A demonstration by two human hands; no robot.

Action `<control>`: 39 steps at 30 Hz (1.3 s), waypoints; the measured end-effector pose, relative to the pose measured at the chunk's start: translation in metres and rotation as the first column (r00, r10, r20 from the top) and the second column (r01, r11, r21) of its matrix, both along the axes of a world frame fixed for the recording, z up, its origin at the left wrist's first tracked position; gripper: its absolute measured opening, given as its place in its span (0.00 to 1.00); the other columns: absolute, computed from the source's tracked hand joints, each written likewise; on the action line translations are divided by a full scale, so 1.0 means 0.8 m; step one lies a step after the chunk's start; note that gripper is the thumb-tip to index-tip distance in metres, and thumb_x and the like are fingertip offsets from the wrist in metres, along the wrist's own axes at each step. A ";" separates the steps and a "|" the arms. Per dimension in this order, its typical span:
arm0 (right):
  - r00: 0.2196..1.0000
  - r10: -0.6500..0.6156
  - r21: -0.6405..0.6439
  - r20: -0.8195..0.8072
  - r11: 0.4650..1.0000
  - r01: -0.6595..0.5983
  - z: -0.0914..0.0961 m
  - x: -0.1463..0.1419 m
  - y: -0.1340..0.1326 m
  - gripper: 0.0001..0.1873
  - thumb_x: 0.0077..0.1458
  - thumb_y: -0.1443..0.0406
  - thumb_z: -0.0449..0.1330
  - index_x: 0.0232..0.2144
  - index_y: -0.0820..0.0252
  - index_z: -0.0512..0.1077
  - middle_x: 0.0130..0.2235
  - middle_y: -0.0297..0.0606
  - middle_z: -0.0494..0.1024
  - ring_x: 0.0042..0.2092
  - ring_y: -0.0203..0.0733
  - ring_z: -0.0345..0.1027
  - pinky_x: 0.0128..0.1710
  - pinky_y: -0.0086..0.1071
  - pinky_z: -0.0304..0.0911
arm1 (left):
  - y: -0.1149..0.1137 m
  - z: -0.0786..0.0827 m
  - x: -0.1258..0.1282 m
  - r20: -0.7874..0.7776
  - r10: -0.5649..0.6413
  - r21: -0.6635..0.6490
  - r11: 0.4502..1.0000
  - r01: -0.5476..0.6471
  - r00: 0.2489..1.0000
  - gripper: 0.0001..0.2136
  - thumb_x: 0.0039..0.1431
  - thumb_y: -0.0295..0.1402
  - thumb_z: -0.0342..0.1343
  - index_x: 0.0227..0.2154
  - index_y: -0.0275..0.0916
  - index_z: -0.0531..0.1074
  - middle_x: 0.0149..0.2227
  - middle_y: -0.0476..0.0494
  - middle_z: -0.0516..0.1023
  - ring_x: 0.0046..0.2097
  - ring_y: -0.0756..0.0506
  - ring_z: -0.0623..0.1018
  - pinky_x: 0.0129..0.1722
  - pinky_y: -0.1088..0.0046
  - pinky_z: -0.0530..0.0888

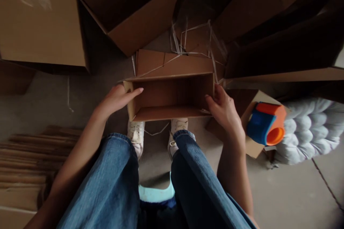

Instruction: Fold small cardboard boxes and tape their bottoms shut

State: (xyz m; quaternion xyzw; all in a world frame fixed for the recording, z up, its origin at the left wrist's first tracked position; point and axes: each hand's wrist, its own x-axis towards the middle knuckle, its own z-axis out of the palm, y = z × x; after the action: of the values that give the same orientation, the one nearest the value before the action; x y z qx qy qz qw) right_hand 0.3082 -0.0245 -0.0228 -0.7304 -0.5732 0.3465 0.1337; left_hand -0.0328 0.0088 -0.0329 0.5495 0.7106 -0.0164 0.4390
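Largest are the big cardboard boxes (40,21) lying well beyond both hands, on the floor (48,96); a stack of flattened cardboard (24,164) lies outward of the left forearm, and a white quilted cushion (309,128) lies outward of the right hand; between the two hands sits the small open carton (172,93), on the floor just ahead of the person's white shoes (137,134), its open side turned up toward the camera; loose white strapping (188,39) is strewn just beyond it; an orange and blue tape dispenser (266,123) rests on a cardboard piece near the right hand, on its outer side; the left hand (116,98) lies flat with fingers stretched along the carton's left wall, not closed; the right hand (224,109) presses the carton's right edge, fingers loosely curled on it.
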 end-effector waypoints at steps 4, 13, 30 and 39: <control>0.993 -0.106 -0.020 0.045 0.994 0.107 -0.020 -0.010 0.022 0.22 0.55 0.61 0.52 0.51 0.59 0.71 0.43 0.47 0.79 0.45 0.54 0.72 0.46 0.46 0.65 | 0.002 -0.016 0.000 0.064 0.028 0.009 1.000 -0.029 0.998 0.17 0.50 0.50 0.60 0.33 0.41 0.77 0.32 0.46 0.80 0.40 0.40 0.79 0.40 0.67 0.73; 0.953 -0.084 0.030 0.292 0.996 0.078 -0.054 -0.008 0.032 0.26 0.59 0.51 0.52 0.47 0.67 0.72 0.43 0.61 0.78 0.47 0.64 0.72 0.46 0.53 0.64 | 0.023 -0.037 -0.010 -0.040 0.003 -0.034 0.999 -0.004 0.999 0.13 0.45 0.38 0.62 0.35 0.40 0.79 0.40 0.43 0.82 0.44 0.38 0.80 0.45 0.63 0.75; 0.925 -0.076 0.018 0.372 0.997 0.074 -0.051 0.001 0.021 0.20 0.58 0.54 0.55 0.36 0.66 0.76 0.35 0.58 0.80 0.40 0.60 0.74 0.38 0.44 0.65 | 0.022 -0.035 -0.018 0.024 0.031 -0.046 0.998 -0.030 0.999 0.14 0.45 0.34 0.61 0.37 0.38 0.78 0.42 0.42 0.82 0.45 0.38 0.80 0.46 0.63 0.75; 0.970 -0.120 0.059 0.210 0.992 0.110 -0.051 0.012 0.022 0.18 0.53 0.51 0.58 0.28 0.60 0.74 0.29 0.53 0.78 0.38 0.59 0.73 0.39 0.48 0.67 | 0.020 -0.032 -0.021 0.076 0.012 -0.034 0.999 -0.010 0.997 0.11 0.46 0.33 0.60 0.35 0.36 0.77 0.42 0.41 0.82 0.44 0.39 0.79 0.45 0.63 0.75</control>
State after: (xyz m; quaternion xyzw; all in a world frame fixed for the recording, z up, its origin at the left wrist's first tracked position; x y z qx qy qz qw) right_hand 0.3175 -0.0070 -0.0638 -0.7919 -0.5490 0.2444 0.1084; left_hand -0.0494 0.0250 -0.0583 0.5384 0.6960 -0.0053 0.4750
